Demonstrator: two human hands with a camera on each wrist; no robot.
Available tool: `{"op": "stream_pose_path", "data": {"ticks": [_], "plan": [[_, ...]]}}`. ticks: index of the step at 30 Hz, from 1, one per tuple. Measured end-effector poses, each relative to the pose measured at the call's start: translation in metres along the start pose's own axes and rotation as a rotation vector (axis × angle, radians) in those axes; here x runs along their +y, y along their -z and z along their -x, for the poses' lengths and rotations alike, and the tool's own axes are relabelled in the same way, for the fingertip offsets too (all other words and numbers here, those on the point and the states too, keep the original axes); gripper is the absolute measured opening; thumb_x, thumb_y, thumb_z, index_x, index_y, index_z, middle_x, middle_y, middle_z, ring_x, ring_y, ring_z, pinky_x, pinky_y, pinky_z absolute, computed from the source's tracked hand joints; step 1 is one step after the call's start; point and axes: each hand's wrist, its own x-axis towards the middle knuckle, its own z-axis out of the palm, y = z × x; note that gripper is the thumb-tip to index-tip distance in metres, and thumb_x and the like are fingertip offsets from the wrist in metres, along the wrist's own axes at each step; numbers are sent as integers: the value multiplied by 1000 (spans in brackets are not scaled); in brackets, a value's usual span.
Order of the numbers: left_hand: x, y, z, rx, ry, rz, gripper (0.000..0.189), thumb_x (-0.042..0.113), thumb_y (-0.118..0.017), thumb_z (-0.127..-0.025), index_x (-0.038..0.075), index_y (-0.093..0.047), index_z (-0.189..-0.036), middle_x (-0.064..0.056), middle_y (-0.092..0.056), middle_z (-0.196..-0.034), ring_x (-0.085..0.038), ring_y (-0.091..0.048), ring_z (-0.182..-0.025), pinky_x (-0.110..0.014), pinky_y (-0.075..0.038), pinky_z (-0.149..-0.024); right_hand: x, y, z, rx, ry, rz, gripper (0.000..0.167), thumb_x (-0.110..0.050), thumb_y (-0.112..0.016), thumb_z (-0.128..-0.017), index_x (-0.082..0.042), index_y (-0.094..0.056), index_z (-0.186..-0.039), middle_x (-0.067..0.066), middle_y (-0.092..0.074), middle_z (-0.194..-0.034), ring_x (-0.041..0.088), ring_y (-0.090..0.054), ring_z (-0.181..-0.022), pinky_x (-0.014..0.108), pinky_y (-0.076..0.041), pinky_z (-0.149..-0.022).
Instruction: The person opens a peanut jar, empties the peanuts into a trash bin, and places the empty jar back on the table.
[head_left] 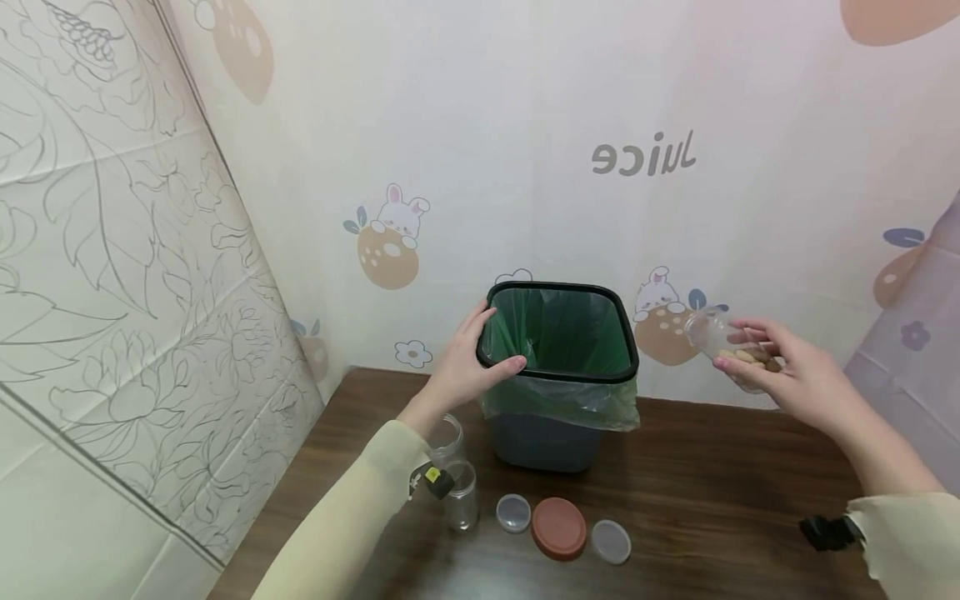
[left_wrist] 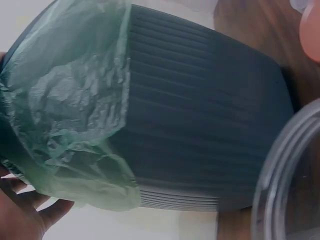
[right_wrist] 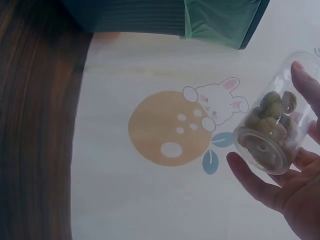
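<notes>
A dark trash can with a black rim stands on the table against the curtain, lined with a green plastic bag folded over its rim. My left hand holds the can's left rim, its thumb over the front edge. To the right of the can, my right hand grips a clear jar in the air, tilted with its mouth end toward the can. Several greenish-brown nut-like pieces lie inside the jar near its base; their exact kind cannot be made out.
Two clear jars, one nearer and one farther, stand beneath my left forearm. In front of the can lie a reddish lid and two translucent lids, left and right. A printed curtain hangs behind the wooden table.
</notes>
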Motion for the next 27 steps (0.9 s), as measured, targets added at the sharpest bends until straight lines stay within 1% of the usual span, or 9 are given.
{"op": "stream_pose_path", "data": {"ticks": [2,5,6,8,10,12,15,22,27], "plan": [[-2,-2,0,13,-7,32,105,77,-70,-88,25,-34,-172,4,-20,-182,-28,-26,-165,-69,-33,-123,-2,1,-7,-6,-11,4,67,-32,-78,-104,-7,-49,-159,30,-63,-145,-16,-47,-107,24,-47,-72],[-3,-5,1,30,-11,60,103,74,-72,-88,26,-35,-171,6,-20,-182,-26,-26,-165,-69,-33,-123,-7,2,-15,-8,-16,7,68,-33,-77,-104,-7,-48,-160,32,-62,-145,11,-60,-114,33,-49,-76],[-3,-6,2,34,-13,71,102,73,-72,-88,26,-35,-171,6,-20,-182,-26,-26,-165,-69,-33,-123,-9,2,-18,-8,-16,8,69,-33,-77,-104,-6,-48,-160,33,-61,-146,23,-63,-116,38,-51,-77],[-2,-8,3,41,-14,84,101,72,-73,-88,26,-35,-171,5,-21,-181,-26,-26,-165,-70,-33,-122,-13,2,-23,-15,-18,6,70,-35,-76,-105,-5,-46,-161,35,-58,-147,46,-61,-119,51,-53,-80],[-1,-9,3,44,-11,91,101,71,-73,-89,27,-35,-171,5,-20,-182,-26,-26,-165,-70,-33,-122,-16,3,-27,-31,-26,6,72,-37,-75,-106,-5,-44,-163,37,-55,-149,56,-57,-124,65,-51,-84],[-1,-9,4,48,-12,100,100,70,-73,-89,27,-35,-171,5,-20,-182,-26,-26,-165,-71,-32,-122,-20,3,-32,-44,-33,0,74,-39,-74,-106,-7,-43,-164,38,-52,-152,59,-55,-128,75,-47,-89],[-1,-10,4,49,-3,91,100,71,-72,-89,28,-34,-171,7,-20,-182,-25,-26,-165,-70,-33,-122,-26,3,-38,-54,-25,-1,74,-41,-74,-105,-11,-43,-166,38,-50,-155,62,-54,-131,79,-45,-93],[-2,-10,5,44,8,77,99,69,-72,-90,29,-32,-172,7,-19,-182,-24,-26,-165,-69,-33,-123,-50,1,-47,-14,54,-1,71,-38,-79,-103,-11,-49,-161,31,-55,-153,55,-56,-131,75,-46,-96],[-4,-11,4,46,-6,69,100,69,-71,-91,25,-32,-172,4,-20,-182,-25,-27,-165,-69,-33,-122,-69,-4,-50,5,115,29,71,-36,-82,-100,-10,-52,-159,30,-58,-149,53,-56,-131,75,-46,-96]]}}
